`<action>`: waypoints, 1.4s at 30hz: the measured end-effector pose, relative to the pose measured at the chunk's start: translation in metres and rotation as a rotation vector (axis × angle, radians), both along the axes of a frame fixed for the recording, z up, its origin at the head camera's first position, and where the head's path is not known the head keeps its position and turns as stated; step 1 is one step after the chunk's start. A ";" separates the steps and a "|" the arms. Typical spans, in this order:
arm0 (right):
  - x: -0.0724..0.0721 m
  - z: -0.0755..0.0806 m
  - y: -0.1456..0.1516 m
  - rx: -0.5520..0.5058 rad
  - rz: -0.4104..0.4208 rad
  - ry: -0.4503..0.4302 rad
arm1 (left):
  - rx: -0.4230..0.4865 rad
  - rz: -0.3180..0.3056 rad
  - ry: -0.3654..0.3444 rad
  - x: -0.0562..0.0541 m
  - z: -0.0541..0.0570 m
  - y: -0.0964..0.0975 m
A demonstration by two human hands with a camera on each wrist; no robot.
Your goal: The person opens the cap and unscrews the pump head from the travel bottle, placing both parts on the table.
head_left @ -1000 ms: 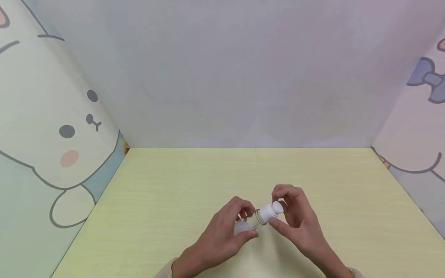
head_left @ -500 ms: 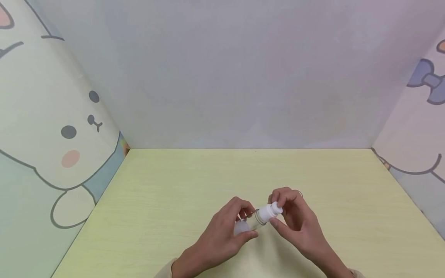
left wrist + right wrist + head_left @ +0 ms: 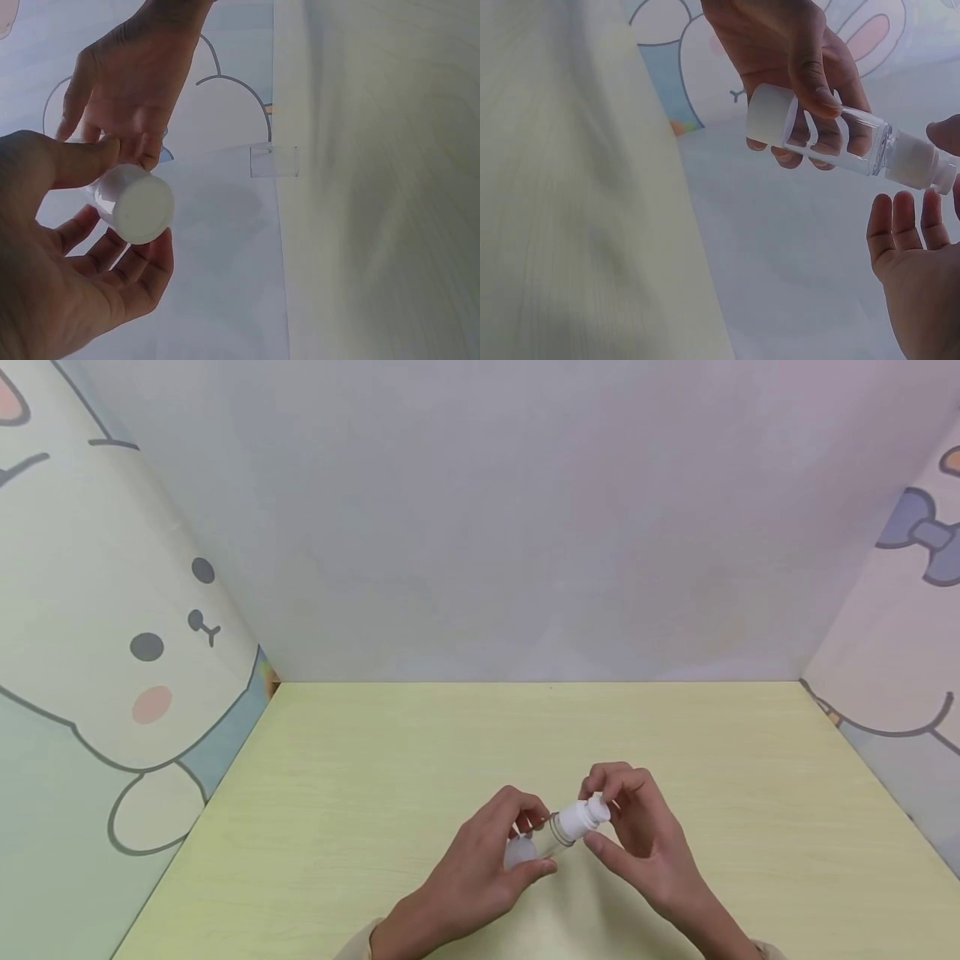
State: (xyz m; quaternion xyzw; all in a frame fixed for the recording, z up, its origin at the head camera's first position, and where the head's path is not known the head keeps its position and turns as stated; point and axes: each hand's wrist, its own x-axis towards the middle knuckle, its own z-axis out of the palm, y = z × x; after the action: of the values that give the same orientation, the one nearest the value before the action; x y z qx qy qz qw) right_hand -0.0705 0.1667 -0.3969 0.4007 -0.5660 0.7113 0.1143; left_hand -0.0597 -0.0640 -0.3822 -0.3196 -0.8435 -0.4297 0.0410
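Observation:
A small clear bottle (image 3: 555, 837) with a white base and a stepped white top (image 3: 577, 820) is held tilted above the table, its top toward the right. In the head view my left hand (image 3: 480, 860) grips the body near the base. The left wrist view shows the round white base (image 3: 144, 210) facing the camera, the left thumb and fingers around the bottle. My right hand (image 3: 645, 843) is spread loosely about the white top. Its index finger rests at the narrow end; in the right wrist view the right thumb (image 3: 945, 135) appears slightly apart from the top.
The pale wood-grain table (image 3: 375, 760) lies beneath both hands. A plain grey wall (image 3: 525, 527) stands at the back, with cartoon-printed side walls at left (image 3: 97, 568) and right (image 3: 885, 652). A clear rectangular piece (image 3: 274, 161) sits at the table's edge in the left wrist view.
My right index finger has moved down and inward onto the narrow end of the bottle's top, mostly in the first half second. The left hand and bottle have barely moved.

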 end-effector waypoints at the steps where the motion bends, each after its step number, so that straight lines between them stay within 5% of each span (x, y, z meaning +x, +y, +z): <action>1: 0.000 0.000 0.000 -0.010 -0.003 -0.011 | 0.001 0.000 -0.003 0.000 0.000 0.000; 9: 0.002 -0.001 -0.002 -0.026 -0.005 -0.088 | 0.008 -0.003 -0.010 0.001 -0.001 0.000; 26: -0.005 -0.001 -0.003 -0.017 0.051 0.055 | -0.010 -0.002 -0.052 0.002 -0.001 0.000; 42: -0.004 0.001 -0.003 -0.044 0.077 0.048 | -0.017 -0.002 -0.079 0.003 0.000 0.000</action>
State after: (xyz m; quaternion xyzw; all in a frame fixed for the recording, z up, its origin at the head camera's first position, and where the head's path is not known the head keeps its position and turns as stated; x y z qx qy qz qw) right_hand -0.0749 0.1639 -0.3960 0.4364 -0.5317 0.7176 0.1091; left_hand -0.0568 -0.0643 -0.3825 -0.3036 -0.8477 -0.4350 0.0044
